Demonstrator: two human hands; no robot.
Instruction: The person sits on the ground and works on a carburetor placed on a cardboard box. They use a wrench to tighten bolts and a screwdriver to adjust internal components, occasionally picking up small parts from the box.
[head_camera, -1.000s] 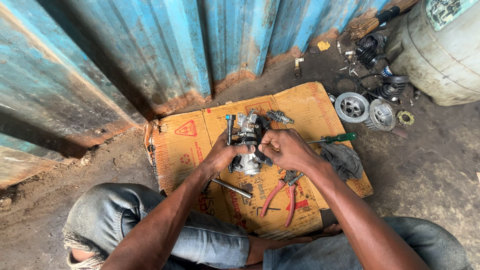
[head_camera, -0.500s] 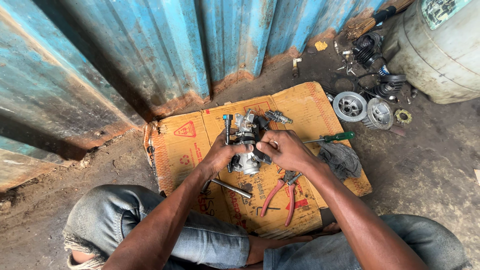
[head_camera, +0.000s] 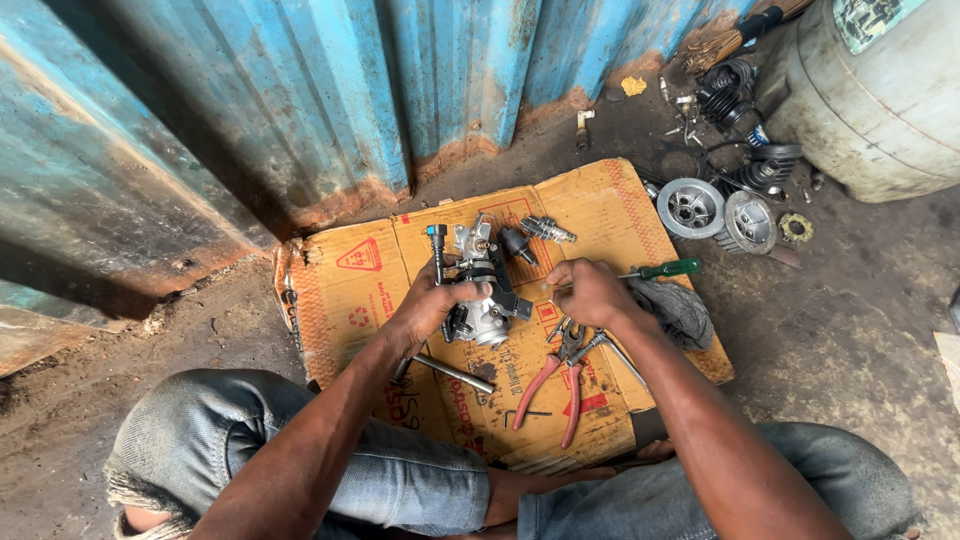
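1. Two hands meet over a flattened sheet of cardboard (head_camera: 340, 290) on the ground. Take the grey metal assembly (head_camera: 487, 300) in the middle of this sheet as the centre of the clock.
2. At 9 o'clock, the left hand (head_camera: 425, 310) comes up from the bent knee. Its forearm is almost straight, and its fingers are wrapped round the side of the assembly, a closed and firm grip.
3. The assembly itself stands on the cardboard with its round silver end toward 6 o'clock and its black fittings toward 12 o'clock.
4. At 3 o'clock, the right hand (head_camera: 590, 293) is near the assembly. The wrist is bent inward and the fingers are curled together toward the part. I cannot tell if they pinch some small piece or only touch the body.
5. My judgement: the step in hand is fine work on the right side of the assembly, while the left hand keeps it from turning.
6. A next move would call for a steady left grip and, probably, a tool. The red-handled pliers (head_camera: 555, 385) lie at 5 o'clock, just below the right hand. The green-handled screwdriver (head_camera: 665, 268) lies at 3 o'clock beyond the knuckles, beside a grey rag (head_camera: 680, 310).
7. A metal rod (head_camera: 450, 372) lies at 7 o'clock, under the left wrist.
8. At 2 o'clock, off the cardboard, two round pulleys (head_camera: 690, 207) rest on the dirt.
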